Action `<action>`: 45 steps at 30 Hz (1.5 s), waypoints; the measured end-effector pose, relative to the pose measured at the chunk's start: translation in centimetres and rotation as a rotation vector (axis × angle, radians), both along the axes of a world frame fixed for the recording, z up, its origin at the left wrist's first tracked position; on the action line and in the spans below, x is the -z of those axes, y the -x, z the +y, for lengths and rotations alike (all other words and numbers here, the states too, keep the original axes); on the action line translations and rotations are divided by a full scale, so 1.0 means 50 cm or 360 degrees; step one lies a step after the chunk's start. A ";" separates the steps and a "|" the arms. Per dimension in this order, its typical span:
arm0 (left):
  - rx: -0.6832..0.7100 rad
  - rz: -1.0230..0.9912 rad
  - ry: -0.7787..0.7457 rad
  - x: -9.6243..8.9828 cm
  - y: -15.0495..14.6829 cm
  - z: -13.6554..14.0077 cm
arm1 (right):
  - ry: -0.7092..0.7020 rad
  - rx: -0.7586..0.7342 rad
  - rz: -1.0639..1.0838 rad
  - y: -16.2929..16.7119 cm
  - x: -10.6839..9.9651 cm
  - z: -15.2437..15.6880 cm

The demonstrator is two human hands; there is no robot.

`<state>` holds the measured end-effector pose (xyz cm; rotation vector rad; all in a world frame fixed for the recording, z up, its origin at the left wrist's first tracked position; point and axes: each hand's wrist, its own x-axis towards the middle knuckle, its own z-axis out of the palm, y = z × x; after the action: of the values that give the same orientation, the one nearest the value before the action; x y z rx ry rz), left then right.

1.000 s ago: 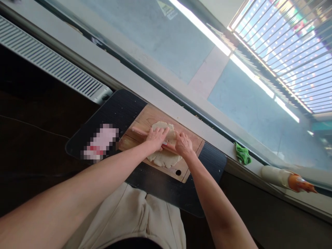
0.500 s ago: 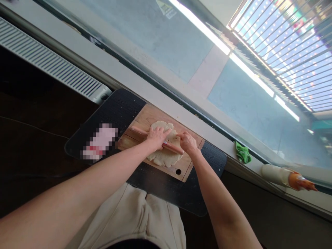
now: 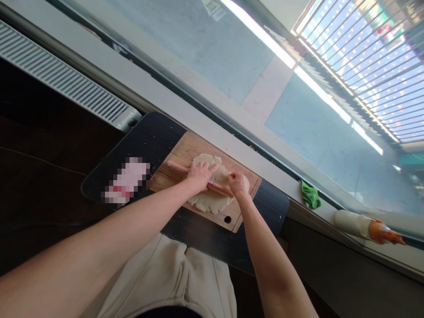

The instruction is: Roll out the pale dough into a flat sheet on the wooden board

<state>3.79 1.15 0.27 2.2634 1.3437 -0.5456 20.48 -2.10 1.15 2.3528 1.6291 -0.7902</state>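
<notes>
A flattened sheet of pale dough (image 3: 208, 203) with a ragged edge lies on a wooden cutting board (image 3: 189, 145). Across the dough rests a wooden rolling pin (image 3: 221, 190), tilted down to the right. My left hand (image 3: 200, 175) lies over the middle of the pin, fingers spread flat on the dough beyond it. At the dough's right edge my right hand (image 3: 239, 183) is closed, thumb and forefinger pinching the rim of the dough. The right end of the pin is close beside this hand. Both palms are hidden from me.
The board sits on a black table (image 3: 155, 132) against a white windowsill (image 3: 205, 128). A blurred-out pinkish item (image 3: 129, 179) lies on the table's left. A green cloth (image 3: 310, 194) and a whitish bottle with an orange top (image 3: 353, 223) are on the sill. A radiator (image 3: 66, 75) stands left.
My right hand has shifted slightly left and turned inward, its extended forefinger now curled into a pinch at the dough's edge. The left hand and rolling pin have stayed in place.
</notes>
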 end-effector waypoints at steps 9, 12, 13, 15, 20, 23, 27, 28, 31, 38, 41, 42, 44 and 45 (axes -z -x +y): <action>0.0004 -0.0008 -0.0021 0.006 0.001 -0.001 | -0.0090 0.0083 0.0076 0.021 0.007 0.007; -0.0014 -0.0007 -0.0004 0.006 0.001 0.000 | -0.0096 0.0169 0.0132 0.020 0.011 0.006; -0.0020 -0.0005 0.0004 0.005 0.001 0.001 | -0.0104 0.0173 0.0150 0.020 0.012 0.005; -0.0023 -0.0005 0.0011 0.005 0.001 0.002 | -0.0112 0.0183 0.0205 0.018 0.015 0.003; -0.0004 -0.0006 0.0000 0.005 0.001 0.000 | -0.0177 0.0217 0.0298 0.015 0.026 -0.001; -0.0001 0.0005 -0.0004 0.005 0.002 -0.001 | -0.0268 0.0283 0.0303 0.022 0.041 -0.002; 0.0025 -0.0001 -0.0042 0.007 0.001 -0.001 | -0.0427 0.0411 0.0346 0.041 0.060 -0.006; 0.0029 -0.0002 -0.0059 0.008 0.000 -0.002 | -0.0486 0.0424 0.0334 0.044 0.062 -0.007; 0.0027 0.0008 -0.0093 0.009 -0.002 -0.002 | -0.0501 0.0389 0.0334 0.041 0.052 -0.005; 0.0030 -0.0020 -0.0105 0.006 -0.002 -0.003 | -0.0170 0.0180 0.0358 0.011 0.011 0.014; 0.0018 -0.0034 -0.0121 0.010 0.001 -0.004 | -0.0119 0.0143 0.0336 0.036 0.021 0.013; 0.0018 -0.0045 -0.0129 0.011 0.001 -0.005 | -0.0116 0.0134 0.0307 0.045 0.026 0.014; 0.0025 -0.0068 -0.0135 0.012 0.002 -0.005 | -0.0102 0.0116 0.0273 0.057 0.035 0.022; 0.0033 -0.0075 -0.0133 0.012 0.002 -0.005 | -0.0081 0.0116 0.0285 0.056 0.037 0.028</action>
<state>3.70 0.91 -0.32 2.3444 1.3451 -0.4481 17.66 -0.69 -0.71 2.4516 1.6559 -1.0121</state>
